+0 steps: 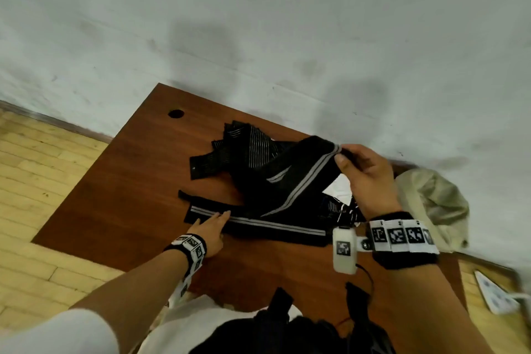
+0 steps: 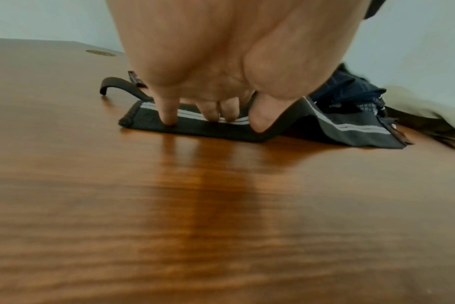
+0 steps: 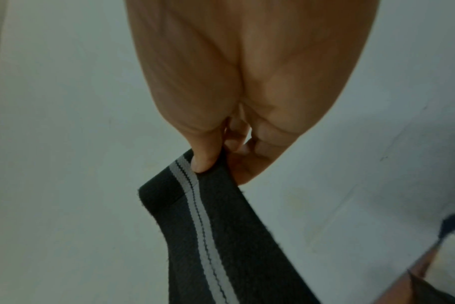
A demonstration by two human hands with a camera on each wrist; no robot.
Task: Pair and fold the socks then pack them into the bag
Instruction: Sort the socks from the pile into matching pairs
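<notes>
Left hand fingers straight, pressing striped sock flat on surface, right hand pinching second striped sock aloft, no legible writing.

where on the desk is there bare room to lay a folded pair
Bare wood on the table left of the flat striped sock, and the near strip before it. Crowded: the sock pile at the far edge and the beige bag on the right.

Black socks with twin grey stripes, one under my left hand; a black pinstriped pile behind; reddish-brown wood-grain surface; a beige bag beside.
</notes>
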